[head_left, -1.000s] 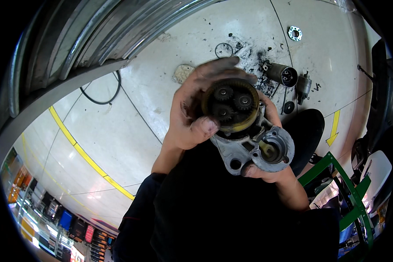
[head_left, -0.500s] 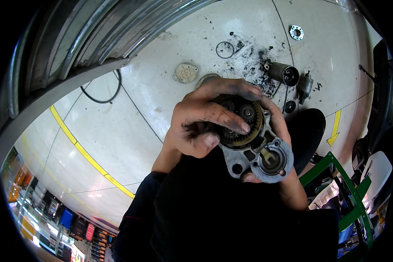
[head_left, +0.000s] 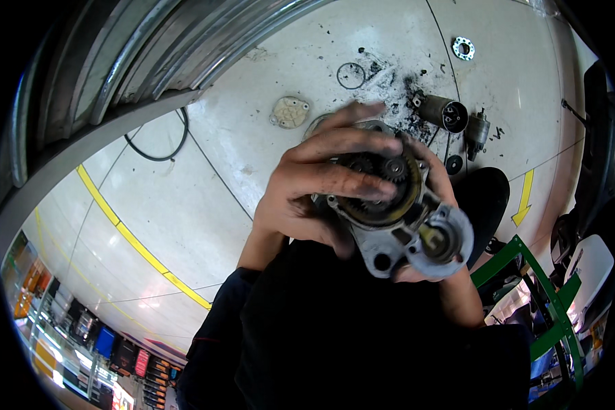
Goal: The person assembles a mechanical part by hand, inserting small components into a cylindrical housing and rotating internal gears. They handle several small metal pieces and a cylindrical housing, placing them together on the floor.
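Note:
A grey metal gear housing (head_left: 374,242) with a round chamber of dark toothed gears (head_left: 394,168) is held up in front of me, tilted. My right hand (head_left: 440,183) grips it from the right and below; its fingers show at the rim and under the lower edge. My left hand (head_left: 304,171) is over the chamber, fingers stretched and spread, two of them lying across the gears. Its thumb and one raised finger are smeared by motion. A yellowish fork-shaped piece (head_left: 432,239) sits in the smaller round opening. Dark grime marks my left fingers.
On the pale floor lie an oval cover plate (head_left: 290,112), a thin ring (head_left: 350,64), an open metal cylinder (head_left: 430,109), a smaller cylindrical part (head_left: 479,131), a black washer (head_left: 454,165) and a notched disc (head_left: 463,38), among black debris. A green metal frame (head_left: 497,264) stands at right.
The housing has moved slightly right and tilted. My left fingers have straightened and spread, one lifting away, and the thumb has dropped lower. My right hand keeps its grip.

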### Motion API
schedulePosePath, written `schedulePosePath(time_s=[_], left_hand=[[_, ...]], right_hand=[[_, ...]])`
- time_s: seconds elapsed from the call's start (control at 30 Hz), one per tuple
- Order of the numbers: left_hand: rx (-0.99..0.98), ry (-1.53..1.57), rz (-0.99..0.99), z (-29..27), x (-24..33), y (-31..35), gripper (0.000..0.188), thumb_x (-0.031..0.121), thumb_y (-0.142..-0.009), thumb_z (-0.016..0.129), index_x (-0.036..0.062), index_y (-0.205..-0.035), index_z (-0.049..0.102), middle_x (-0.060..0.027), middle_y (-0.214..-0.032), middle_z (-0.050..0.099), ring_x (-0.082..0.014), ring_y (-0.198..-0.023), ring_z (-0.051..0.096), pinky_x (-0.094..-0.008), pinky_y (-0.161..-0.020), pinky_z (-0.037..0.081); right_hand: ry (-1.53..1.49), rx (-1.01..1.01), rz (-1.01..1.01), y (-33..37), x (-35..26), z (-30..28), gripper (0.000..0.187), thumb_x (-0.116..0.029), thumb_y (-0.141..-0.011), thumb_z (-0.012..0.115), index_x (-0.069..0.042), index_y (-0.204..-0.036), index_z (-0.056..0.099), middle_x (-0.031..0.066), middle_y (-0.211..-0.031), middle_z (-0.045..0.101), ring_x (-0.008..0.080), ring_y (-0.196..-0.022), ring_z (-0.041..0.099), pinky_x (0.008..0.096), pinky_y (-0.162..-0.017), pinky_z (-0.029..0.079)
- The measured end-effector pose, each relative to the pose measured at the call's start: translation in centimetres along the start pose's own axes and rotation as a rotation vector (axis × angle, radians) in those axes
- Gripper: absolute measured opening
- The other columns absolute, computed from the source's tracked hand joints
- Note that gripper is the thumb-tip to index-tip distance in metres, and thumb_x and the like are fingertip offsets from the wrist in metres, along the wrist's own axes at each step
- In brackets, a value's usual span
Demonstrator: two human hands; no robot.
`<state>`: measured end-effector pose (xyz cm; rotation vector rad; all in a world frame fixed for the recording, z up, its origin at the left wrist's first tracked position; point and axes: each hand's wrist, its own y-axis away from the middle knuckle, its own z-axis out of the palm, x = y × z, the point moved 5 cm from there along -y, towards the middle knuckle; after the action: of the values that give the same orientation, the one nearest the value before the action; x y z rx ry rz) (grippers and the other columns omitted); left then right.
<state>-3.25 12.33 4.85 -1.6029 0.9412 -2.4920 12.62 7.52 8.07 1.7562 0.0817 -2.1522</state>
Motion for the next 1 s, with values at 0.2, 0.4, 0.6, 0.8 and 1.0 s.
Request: schedulePosePath(time_s=[0.2, 0.4, 0.6, 0.8, 1.0], left_hand=[[0.0, -0.102, -0.094, 1.5, 0.3, 0.0, 0.094, 0.063, -0.043, 0.08, 0.0091, -0.118, 0.065, -0.0078, -0.125, 0.061, -0.0361, -0.129, 0.046, -0.0562, -0.109, 0.029], [-0.026, -0.314, -0.093, 1.3, 0.9, -0.1, 0.082, 0.05, -0.045, 0.087, 0.007, -0.111, 0.064, -0.0098, -0.119, 0.063, -0.0333, -0.119, 0.055, -0.0515, -0.101, 0.04], [-0.104, -0.101, -0.076, 0.0, 1.3, -0.7, 0.079, 0.053, -0.039, 0.084, 0.0053, -0.1, 0.069, -0.0119, -0.113, 0.065, -0.0361, -0.111, 0.058, -0.0493, -0.092, 0.046], [-0.179, -0.446, -0.26, -0.5, 1.7, -0.9, 0.081, 0.052, -0.054, 0.083, 0.004, -0.116, 0.062, -0.0165, -0.11, 0.058, -0.0341, -0.098, 0.06, -0.0407, -0.081, 0.05], [-0.182, -0.734, -0.285, -0.6, 0.7, 0.8, 0.082, 0.061, -0.065, 0.074, -0.0006, -0.116, 0.059, -0.0173, -0.102, 0.06, -0.0319, -0.083, 0.062, -0.0369, -0.069, 0.053]], right_hand=[[-0.452, 0.205, 0.317, 0.4, 0.7, 1.0, 0.124, -0.04, -0.063, 0.088, 0.003, -0.149, 0.01, 0.0194, -0.144, 0.037, 0.0279, -0.132, 0.041, 0.0406, -0.109, 0.034], [-0.485, 0.191, 0.441, 1.2, 1.6, 0.5, 0.119, -0.052, -0.067, 0.083, 0.004, -0.147, 0.016, 0.0171, -0.139, 0.044, 0.0271, -0.127, 0.047, 0.0429, -0.107, 0.038], [-0.413, -0.009, 0.392, 0.6, 1.3, 0.3, 0.118, -0.043, -0.06, 0.088, 0.004, -0.146, 0.023, 0.0166, -0.14, 0.043, 0.027, -0.128, 0.046, 0.0413, -0.107, 0.037], [0.287, -0.083, 0.172, -0.8, -0.7, 0.1, 0.117, -0.029, -0.056, 0.092, 0.003, -0.146, 0.025, 0.0243, -0.141, 0.043, 0.0333, -0.129, 0.047, 0.0396, -0.106, 0.039], [0.556, -0.048, 0.17, -1.3, -0.5, -0.1, 0.112, -0.029, -0.058, 0.091, 0.002, -0.145, 0.028, 0.0242, -0.139, 0.046, 0.0361, -0.128, 0.049, 0.0388, -0.104, 0.04]])
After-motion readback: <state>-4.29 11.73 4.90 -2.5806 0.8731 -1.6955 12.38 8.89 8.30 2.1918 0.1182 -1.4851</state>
